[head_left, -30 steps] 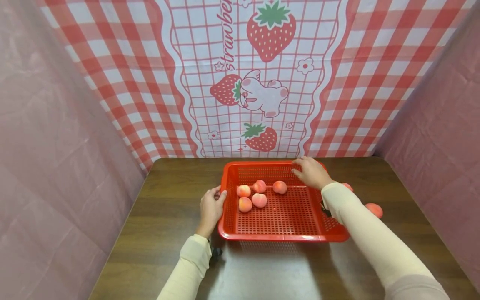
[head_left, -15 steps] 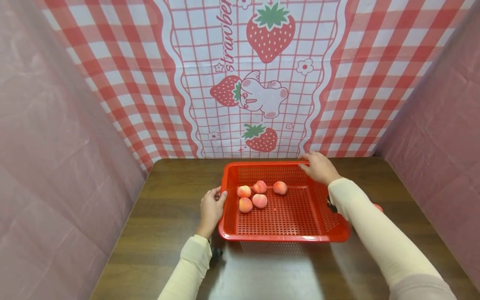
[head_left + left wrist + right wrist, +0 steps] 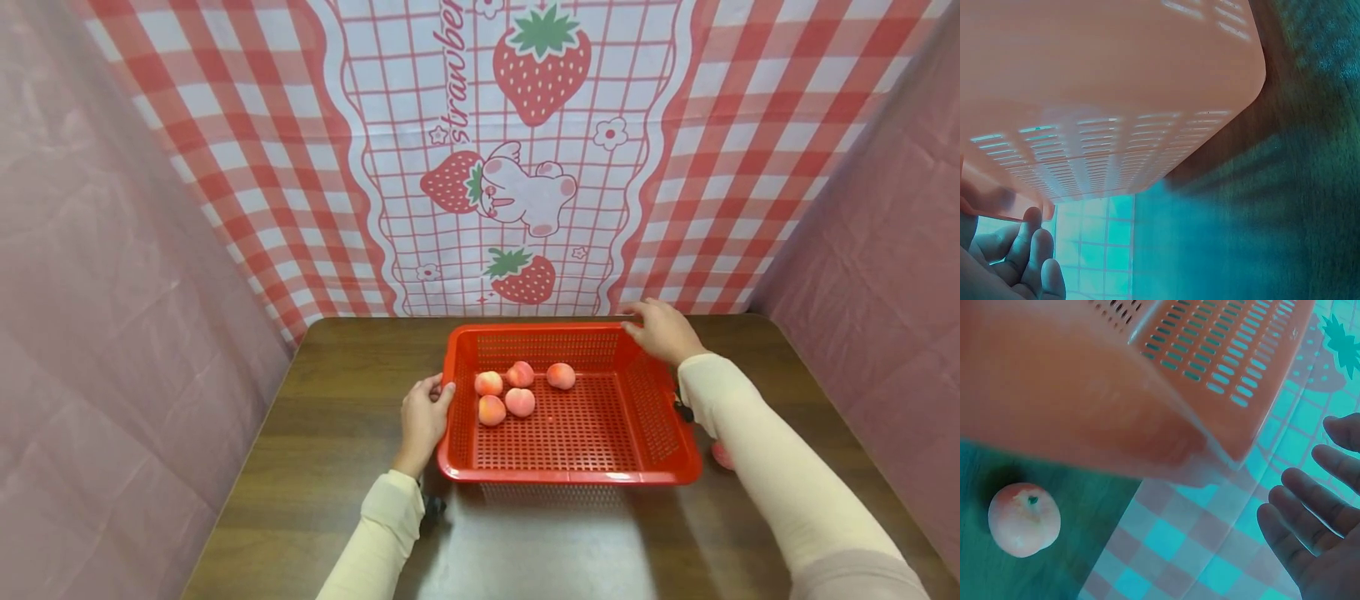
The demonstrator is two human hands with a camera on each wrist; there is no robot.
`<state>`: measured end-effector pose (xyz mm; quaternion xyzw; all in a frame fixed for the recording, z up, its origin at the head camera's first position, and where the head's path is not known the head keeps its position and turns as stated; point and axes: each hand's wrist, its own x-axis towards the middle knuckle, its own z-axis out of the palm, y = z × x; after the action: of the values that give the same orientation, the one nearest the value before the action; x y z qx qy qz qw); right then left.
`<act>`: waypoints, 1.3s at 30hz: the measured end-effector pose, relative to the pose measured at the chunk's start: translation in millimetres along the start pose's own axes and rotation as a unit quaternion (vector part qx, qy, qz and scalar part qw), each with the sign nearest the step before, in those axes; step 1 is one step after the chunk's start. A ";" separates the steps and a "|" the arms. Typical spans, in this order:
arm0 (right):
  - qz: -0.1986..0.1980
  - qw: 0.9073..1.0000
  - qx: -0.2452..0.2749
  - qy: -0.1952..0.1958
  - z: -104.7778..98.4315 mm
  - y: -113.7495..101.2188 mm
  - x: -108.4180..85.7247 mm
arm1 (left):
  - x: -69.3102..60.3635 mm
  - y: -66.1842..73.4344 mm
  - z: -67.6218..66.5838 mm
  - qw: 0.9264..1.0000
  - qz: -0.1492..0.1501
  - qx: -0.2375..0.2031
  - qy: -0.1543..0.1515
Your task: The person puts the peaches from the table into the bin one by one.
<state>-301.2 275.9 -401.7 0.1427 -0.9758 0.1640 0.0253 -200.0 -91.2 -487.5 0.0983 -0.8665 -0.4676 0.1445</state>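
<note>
A red perforated plastic basket [image 3: 570, 477] rests on the wooden table, with several peaches [image 3: 491, 410] inside, mostly in its left half. My left hand [image 3: 423, 421] grips the basket's left rim, and in the left wrist view its fingers [image 3: 1040, 250] curl at the rim. Above the basket's back right corner is my right hand [image 3: 663, 332], its fingers spread and holding nothing in the right wrist view. Outside the basket's right wall lies a peach [image 3: 723, 455], partly covered by my right sleeve. The right wrist view shows a whole peach [image 3: 1024, 520] on the table beside the basket.
The wooden table [image 3: 330, 408] reaches back to a red-and-white strawberry-print cloth [image 3: 300, 125]. Pink curtains [image 3: 112, 333] hang at both sides. My right forearm hides part of the table right of the basket.
My right hand has moved right, from over the basket's inside to its back right corner. The right sleeve now covers different peaches outside. My left hand stays on the rim.
</note>
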 end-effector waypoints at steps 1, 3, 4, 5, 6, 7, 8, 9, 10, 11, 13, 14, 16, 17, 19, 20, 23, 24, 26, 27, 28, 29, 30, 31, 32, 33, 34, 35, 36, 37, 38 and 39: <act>0.002 1.000 0.000 0.000 -0.5 1.7 -0.8 | 0.2 -0.3 0.3 1.000 0.000 0.000 0.000; 0.008 1.000 0.000 -0.001 -1.6 5.4 -2.4 | 0.7 -0.6 0.7 1.000 0.000 0.000 0.000; 0.011 1.000 0.002 0.000 -2.1 8.0 -2.8 | 0.9 -0.9 1.1 1.000 0.001 0.000 0.001; 0.014 1.000 0.004 -0.001 -2.5 10.6 -3.4 | 1.1 -1.1 1.3 1.000 0.002 0.000 0.002; 0.017 1.000 0.006 0.000 -2.7 13.6 -3.8 | 1.3 -1.5 1.4 1.000 0.002 -0.001 0.003; 0.020 1.000 0.008 0.001 -3.2 16.4 -4.5 | 1.4 -1.7 1.5 1.000 0.002 0.000 0.003; 0.024 1.000 0.009 0.001 -3.4 19.6 -5.2 | 1.4 -1.9 1.5 1.000 0.002 0.000 0.003; 0.027 1.000 0.011 0.000 -3.4 22.9 -6.0 | 1.4 -2.0 1.5 1.000 0.001 0.000 0.003; 0.031 0.999 0.011 -0.001 -2.9 26.6 -6.7 | 1.3 -2.1 1.4 1.000 0.000 -0.001 0.003; 0.034 0.999 0.012 -0.003 -2.6 29.2 -7.8 | 1.2 -2.2 1.2 1.000 -0.001 -0.001 0.002; 0.044 0.999 0.015 -0.009 -1.4 35.0 -9.7 | 0.9 -2.5 0.8 1.000 0.001 0.002 0.004; 0.048 0.999 0.015 -0.011 -0.7 37.6 -10.6 | 0.7 -2.4 0.7 1.000 0.001 0.001 0.004; 0.054 0.998 0.015 -0.013 0.2 41.4 -12.6 | 0.5 -2.3 0.5 1.000 0.001 0.001 0.004; 0.055 0.998 0.014 -0.012 0.3 43.0 -13.5 | 0.3 -2.1 0.3 1.000 0.002 0.002 0.004; 0.057 0.998 0.011 -0.012 0.5 45.7 -15.0 | 0.4 -2.1 0.4 1.000 0.000 0.001 0.001; 0.057 0.998 0.009 -0.011 0.7 47.0 -15.5 | 0.4 -2.0 0.5 1.000 -0.003 -0.001 0.000; 0.059 0.998 0.007 -0.014 1.2 51.1 -16.9 | 0.2 -1.8 0.6 1.000 -0.005 -0.001 -0.002; 0.062 0.998 0.005 -0.016 1.4 52.8 -17.6 | 0.2 -1.9 0.7 1.000 -0.007 0.000 -0.002; 0.065 0.998 0.000 -0.021 1.4 57.3 -19.3 | 0.1 -1.5 0.7 1.000 -0.007 -0.002 -0.002; 0.067 0.997 -0.002 -0.024 1.4 59.8 -20.4 | 0.2 -1.3 0.5 1.000 -0.004 -0.001 -0.001; 0.070 0.997 -0.005 -0.027 1.6 62.9 -21.4 | 0.2 -1.1 0.5 1.000 -0.002 -0.002 0.000; 0.073 0.997 -0.008 -0.032 2.0 66.0 -22.5 | 0.2 -0.8 0.5 1.000 0.000 -0.002 0.002; 0.075 0.996 -0.011 -0.036 2.6 69.2 -23.6 | 0.2 -0.5 0.4 1.000 0.002 -0.003 0.003; 0.078 0.996 -0.013 -0.042 3.0 72.1 -24.6 | 0.2 -0.2 0.3 1.000 0.004 -0.004 0.005; 0.082 0.995 -0.014 -0.046 4.0 74.9 -25.5 | 0.3 0.0 0.2 1.000 0.006 -0.004 0.006; 0.087 0.995 -0.014 -0.050 4.8 77.4 -26.4 | 0.2 0.3 0.1 1.000 0.007 -0.005 0.008; 0.092 0.994 -0.015 -0.054 6.0 79.6 -27.2 | 0.2 0.4 0.2 1.000 0.006 -0.007 0.009; 0.095 0.994 -0.017 -0.058 6.9 81.2 -28.1 | 0.4 0.4 0.2 1.000 0.006 -0.008 0.009; 0.098 0.993 -0.020 -0.062 7.6 82.7 -29.1 | 0.5 0.3 0.2 1.000 0.006 -0.008 0.009; 0.101 0.992 -0.022 -0.067 8.5 84.3 -30.1 | 0.6 0.0 0.2 1.000 0.007 -0.008 0.009; 0.104 0.992 -0.024 -0.070 9.4 85.3 -31.3 | 0.8 -0.3 0.3 1.000 0.007 -0.008 0.009; 0.106 0.991 -0.027 -0.075 9.8 86.1 -32.6 | 0.9 -0.5 0.4 1.000 0.008 -0.008 0.009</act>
<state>-294.7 359.4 -441.0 0.0497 -0.9887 0.1277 -0.0615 -201.0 -91.4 -488.1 0.0949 -0.8623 -0.4720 0.1571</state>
